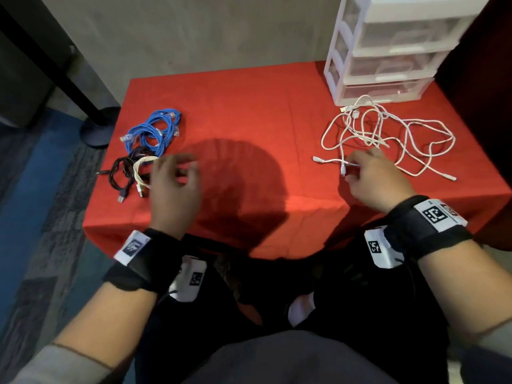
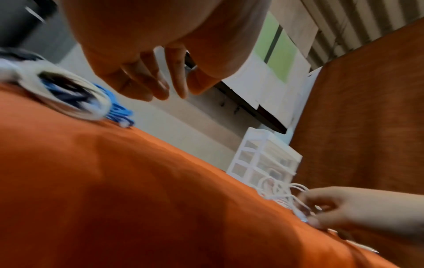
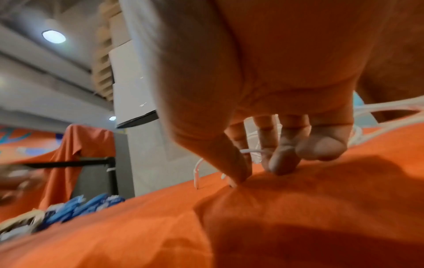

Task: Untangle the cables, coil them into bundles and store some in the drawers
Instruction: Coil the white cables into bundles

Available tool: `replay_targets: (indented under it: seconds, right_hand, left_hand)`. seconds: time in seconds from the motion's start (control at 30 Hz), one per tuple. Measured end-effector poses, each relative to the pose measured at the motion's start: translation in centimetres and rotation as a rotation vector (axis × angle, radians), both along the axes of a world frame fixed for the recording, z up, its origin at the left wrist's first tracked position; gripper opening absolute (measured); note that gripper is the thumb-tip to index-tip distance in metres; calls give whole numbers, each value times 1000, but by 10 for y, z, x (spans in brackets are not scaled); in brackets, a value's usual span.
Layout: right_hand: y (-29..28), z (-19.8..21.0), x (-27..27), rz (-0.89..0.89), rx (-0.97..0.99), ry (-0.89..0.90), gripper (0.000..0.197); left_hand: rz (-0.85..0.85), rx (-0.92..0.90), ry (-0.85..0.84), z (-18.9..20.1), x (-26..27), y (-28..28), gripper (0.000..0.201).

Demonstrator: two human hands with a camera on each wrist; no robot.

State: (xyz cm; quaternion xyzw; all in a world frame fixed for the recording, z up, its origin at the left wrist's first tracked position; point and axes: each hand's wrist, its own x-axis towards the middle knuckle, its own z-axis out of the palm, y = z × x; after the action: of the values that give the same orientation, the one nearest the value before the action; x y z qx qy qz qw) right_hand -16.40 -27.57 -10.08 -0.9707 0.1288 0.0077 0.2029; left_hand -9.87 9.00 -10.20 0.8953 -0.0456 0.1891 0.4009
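1. Right hand [image 1: 371, 181] pinches a strand of the tangled white cable [image 1: 393, 134] against the red-clothed worktop [image 1: 249, 106].
2. Left hand [image 1: 173, 184], fingers loosely spread, holds nothing beside the coiled cream bundle [image 1: 141, 167].
3. Blue bundle [image 1: 155, 128] and black bundle [image 1: 122, 173] lie adjacent.
4. White drawer unit [image 1: 388, 51] stands behind the tangle.

- Nothing I can read anywhere.
- The white tags [image 1: 435, 214] on the bands at my wrists carry only black square code patterns, no letters or numbers.
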Motion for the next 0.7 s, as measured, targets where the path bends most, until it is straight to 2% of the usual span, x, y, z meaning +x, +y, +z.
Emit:
replay_targets:
  seconds: [0.07, 0.17, 0.23, 0.3, 0.4, 0.47, 0.6, 0.7]
  right_hand:
    - [5, 2, -1, 26, 27, -19, 11]
    - [26, 9, -6, 134, 72, -121, 9]
    - [46, 18, -13, 269, 72, -204, 13]
    - [63, 28, -17, 373, 86, -256, 19]
    - [71, 34, -15, 409, 124, -316, 22]
    - [66, 30, -13, 403, 114, -299, 18]
    - [44, 16, -14, 332, 91, -238, 4]
    - [25, 5, -16, 294, 20, -193, 3]
  left_hand:
    - [-148, -52, 33, 3, -17, -34, 13]
    - [-434, -60, 15, 9, -36, -75, 13]
    - [-597, 18, -26, 14, -41, -97, 21]
    - [-685, 106, -2, 17, -44, -112, 26]
    - [-678, 158, 124, 23, -44, -117, 18]
    - [-651, 162, 135, 28, -40, -109, 17]
    - [-619, 105, 192, 35, -36, -84, 23]
    - [-582, 26, 226, 35, -34, -61, 24]
